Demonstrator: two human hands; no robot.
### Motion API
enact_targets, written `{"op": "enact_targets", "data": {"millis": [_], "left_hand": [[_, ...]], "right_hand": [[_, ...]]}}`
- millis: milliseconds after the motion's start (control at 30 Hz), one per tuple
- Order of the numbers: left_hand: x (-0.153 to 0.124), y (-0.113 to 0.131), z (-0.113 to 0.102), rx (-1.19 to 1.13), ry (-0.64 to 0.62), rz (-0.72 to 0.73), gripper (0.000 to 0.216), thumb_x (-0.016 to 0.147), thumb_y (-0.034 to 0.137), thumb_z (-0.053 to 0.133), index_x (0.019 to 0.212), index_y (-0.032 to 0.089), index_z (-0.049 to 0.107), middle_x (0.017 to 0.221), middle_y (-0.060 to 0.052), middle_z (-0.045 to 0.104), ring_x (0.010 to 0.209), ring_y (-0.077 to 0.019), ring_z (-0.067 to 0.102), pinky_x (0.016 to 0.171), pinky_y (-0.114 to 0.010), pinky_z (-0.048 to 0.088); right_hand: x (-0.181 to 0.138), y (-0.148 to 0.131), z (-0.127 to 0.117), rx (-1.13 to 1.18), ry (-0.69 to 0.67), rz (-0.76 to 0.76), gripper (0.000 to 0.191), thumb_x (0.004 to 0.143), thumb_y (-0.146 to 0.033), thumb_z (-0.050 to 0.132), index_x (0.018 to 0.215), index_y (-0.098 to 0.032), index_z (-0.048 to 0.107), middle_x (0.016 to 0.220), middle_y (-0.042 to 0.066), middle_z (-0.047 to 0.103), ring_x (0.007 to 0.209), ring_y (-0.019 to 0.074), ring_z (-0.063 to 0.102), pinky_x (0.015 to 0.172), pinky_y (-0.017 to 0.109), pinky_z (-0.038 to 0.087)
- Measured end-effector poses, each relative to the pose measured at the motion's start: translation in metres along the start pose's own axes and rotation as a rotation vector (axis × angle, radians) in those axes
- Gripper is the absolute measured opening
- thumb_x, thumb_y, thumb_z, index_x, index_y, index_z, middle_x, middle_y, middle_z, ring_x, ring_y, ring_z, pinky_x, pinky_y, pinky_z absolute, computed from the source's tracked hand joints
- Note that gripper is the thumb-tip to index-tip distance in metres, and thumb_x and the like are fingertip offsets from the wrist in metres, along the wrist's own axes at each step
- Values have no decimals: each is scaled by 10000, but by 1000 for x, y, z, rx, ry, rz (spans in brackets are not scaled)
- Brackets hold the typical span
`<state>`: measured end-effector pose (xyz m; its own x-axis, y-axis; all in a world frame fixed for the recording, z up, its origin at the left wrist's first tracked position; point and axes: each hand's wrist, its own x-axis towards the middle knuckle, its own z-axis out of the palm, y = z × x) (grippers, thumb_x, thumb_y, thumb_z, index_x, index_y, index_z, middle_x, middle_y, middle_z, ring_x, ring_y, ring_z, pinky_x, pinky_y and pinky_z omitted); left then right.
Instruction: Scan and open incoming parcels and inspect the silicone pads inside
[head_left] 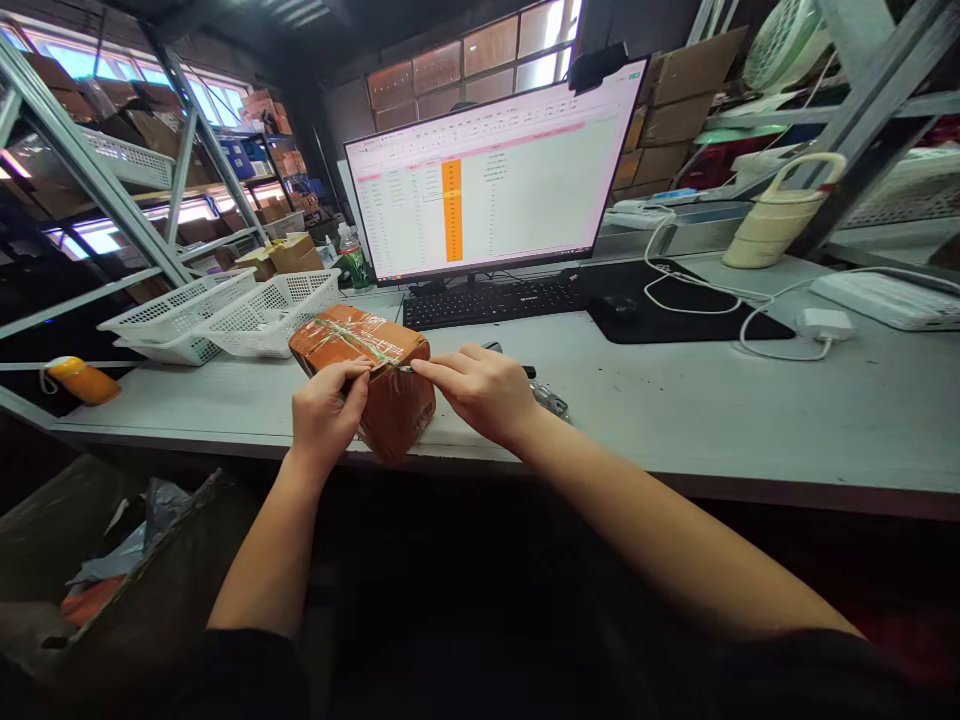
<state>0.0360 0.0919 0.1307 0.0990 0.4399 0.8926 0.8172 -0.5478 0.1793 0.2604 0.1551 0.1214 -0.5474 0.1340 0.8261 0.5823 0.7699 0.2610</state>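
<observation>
A brown cardboard box [397,410] wrapped in clear tape sits tilted at the table's front edge, with a pale greenish strip across its top. My left hand [328,408] is closed at the box's near top edge, thumb and forefinger pinched against the tape there. From the other side, my right hand [484,390] is closed with its fingertips at the same edge, around a thin tool with a small metallic tip. Most of that tool is hidden by the fingers. Just behind the right hand lies crumpled clear plastic [551,402], partly covered.
Behind the box stand a monitor [495,190] and a keyboard [495,303]. White baskets [274,310] are at left, near an orange bottle [84,380]. A mouse [619,307], white cable and charger [825,325] lie right. Below left is a bin bag [165,580].
</observation>
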Motion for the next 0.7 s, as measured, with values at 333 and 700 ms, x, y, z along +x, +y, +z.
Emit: {"op": "enact_targets", "data": {"millis": [333,700], "left_hand": [[-1,-2,-1,-47,-2,-4,92,916,161,614,955,189,692,993,-30,761,973,-165,720,906,-267,556],[1,-10,-8,-54,-80,-23,119,926,244,586,928,205,699,997,-39,762,980,-194,723,902,-320,572]], "right_hand": [[-2,-6,-2,2,11,2,288,955,-126,549,1178,-203,715,1037,13,767,763,165,589,689,304,432],[0,-3,2,7,-97,35,339,985,-145,486,1225,-250,700,1061,20,760,757,172,551,657,337,376]]}}
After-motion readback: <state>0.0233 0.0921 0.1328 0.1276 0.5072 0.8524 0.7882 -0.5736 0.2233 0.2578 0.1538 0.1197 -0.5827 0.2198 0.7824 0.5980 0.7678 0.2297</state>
